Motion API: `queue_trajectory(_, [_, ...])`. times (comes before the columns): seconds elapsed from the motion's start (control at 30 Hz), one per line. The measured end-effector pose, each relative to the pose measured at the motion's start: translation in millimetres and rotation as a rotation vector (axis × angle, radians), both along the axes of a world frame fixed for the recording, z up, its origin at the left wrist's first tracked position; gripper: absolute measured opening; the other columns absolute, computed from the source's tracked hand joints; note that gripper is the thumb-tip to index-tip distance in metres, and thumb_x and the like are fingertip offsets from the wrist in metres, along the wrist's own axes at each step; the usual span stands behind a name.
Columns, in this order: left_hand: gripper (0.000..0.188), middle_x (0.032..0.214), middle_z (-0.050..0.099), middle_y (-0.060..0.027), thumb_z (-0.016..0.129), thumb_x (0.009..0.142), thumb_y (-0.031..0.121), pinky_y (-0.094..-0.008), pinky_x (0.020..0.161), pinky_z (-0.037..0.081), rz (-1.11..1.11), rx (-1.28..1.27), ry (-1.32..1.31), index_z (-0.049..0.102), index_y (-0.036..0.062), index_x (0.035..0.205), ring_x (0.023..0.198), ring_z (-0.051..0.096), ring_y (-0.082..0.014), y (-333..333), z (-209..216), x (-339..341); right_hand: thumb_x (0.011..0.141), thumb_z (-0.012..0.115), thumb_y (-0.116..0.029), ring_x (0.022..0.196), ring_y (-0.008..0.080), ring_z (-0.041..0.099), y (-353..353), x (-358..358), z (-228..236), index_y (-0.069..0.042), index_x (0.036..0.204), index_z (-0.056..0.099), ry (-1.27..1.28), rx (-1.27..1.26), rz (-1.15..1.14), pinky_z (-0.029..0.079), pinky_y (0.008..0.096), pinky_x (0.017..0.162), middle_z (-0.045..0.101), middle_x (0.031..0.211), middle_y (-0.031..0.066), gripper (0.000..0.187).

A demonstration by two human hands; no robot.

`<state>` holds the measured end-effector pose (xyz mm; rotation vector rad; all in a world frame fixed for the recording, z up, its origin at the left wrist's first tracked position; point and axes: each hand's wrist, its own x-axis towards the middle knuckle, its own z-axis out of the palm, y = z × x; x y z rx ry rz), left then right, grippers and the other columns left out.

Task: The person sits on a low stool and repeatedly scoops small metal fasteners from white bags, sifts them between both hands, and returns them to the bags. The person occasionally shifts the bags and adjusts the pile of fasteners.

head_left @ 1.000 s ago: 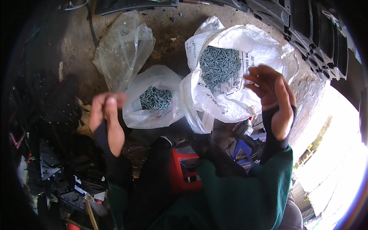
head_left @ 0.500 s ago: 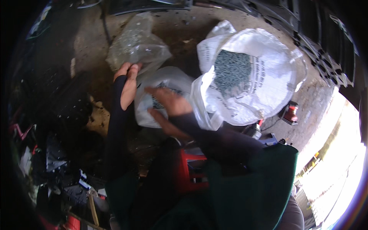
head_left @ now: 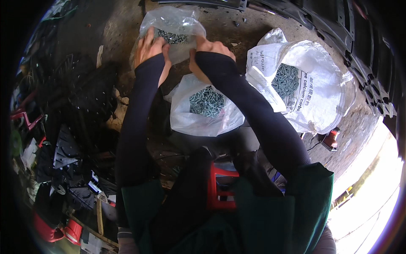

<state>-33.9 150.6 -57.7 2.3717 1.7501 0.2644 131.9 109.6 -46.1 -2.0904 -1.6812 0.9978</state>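
At the far side, a clear plastic bag (head_left: 186, 55) stands with its mouth spread apart, and small metal pieces that look like nuts (head_left: 173, 37) lie inside. My left hand (head_left: 151, 50) grips the bag's left edge, fingers over the rim. On the opposite edge, my right hand (head_left: 210, 48) is closed on the plastic, its fingertips partly hidden. Nearer to me sits a second translucent bag (head_left: 203, 128), its top folded outward around a heap of screws (head_left: 207, 101). Right of it, a large white woven sack (head_left: 325, 108) holds more screws (head_left: 285, 80).
A red-and-black power tool (head_left: 331, 139) lies below the sack. Dark metal frames (head_left: 338, 25) line the upper right. Black parts and scraps (head_left: 67, 148) clutter the left side. A red plastic stool (head_left: 222, 205) is beneath me.
My right hand has moved from the near bag up to the far bag's right edge. The far bag's mouth has opened, showing the metal pieces. The view has shifted.
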Motion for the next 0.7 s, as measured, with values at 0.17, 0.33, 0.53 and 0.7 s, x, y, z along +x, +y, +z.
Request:
queue_trajectory(0.17, [0.029,0.133,0.054,-0.0177,0.062,0.087,0.014,-0.0441,0.094,0.046,0.124,0.033,0.095,0.063,0.0072,0.115,0.114,0.056,-0.0356,16,4,10,0.086,0.059,-0.019,0.083,0.0398,0.065,-6,11,28,-0.004,0.108,0.064,0.106,0.059,0.086,0.052,0.0462,0.076,0.068,0.089,0.0194,0.027])
queue_trajectory(0.33, [0.034,0.113,0.064,-0.0184,0.063,0.084,0.009,-0.0439,0.09,0.047,0.081,0.178,-0.277,0.061,0.0054,0.118,0.104,0.06,-0.0374,-16,30,2,0.085,0.061,-0.001,0.074,0.0224,0.066,-59,38,72,-0.001,0.11,0.066,0.462,0.364,0.053,0.052,0.0321,0.07,0.066,0.087,0.0136,0.025])
queue_trajectory(0.53, [0.049,0.106,0.061,-0.0182,0.076,0.075,0.009,-0.0415,0.085,0.048,0.14,0.23,-0.422,0.057,-0.0001,0.119,0.091,0.06,-0.0381,-130,54,4,0.079,0.061,0.001,0.089,0.034,0.066,-145,31,13,-0.001,0.116,0.062,0.379,0.046,0.214,0.053,0.0367,0.08,0.063,0.107,0.0205,0.037])
queue_trajectory(0.7, [0.049,0.113,0.062,-0.0137,0.074,0.083,0.02,-0.0306,0.084,0.048,0.923,-0.685,-0.851,0.054,-0.0038,0.122,0.101,0.06,-0.0212,-185,31,15,0.076,0.06,-0.003,0.097,0.0361,0.063,-137,5,-42,-0.004,0.121,0.056,-0.047,0.387,0.482,0.052,0.0399,0.083,0.052,0.123,0.0245,0.045])
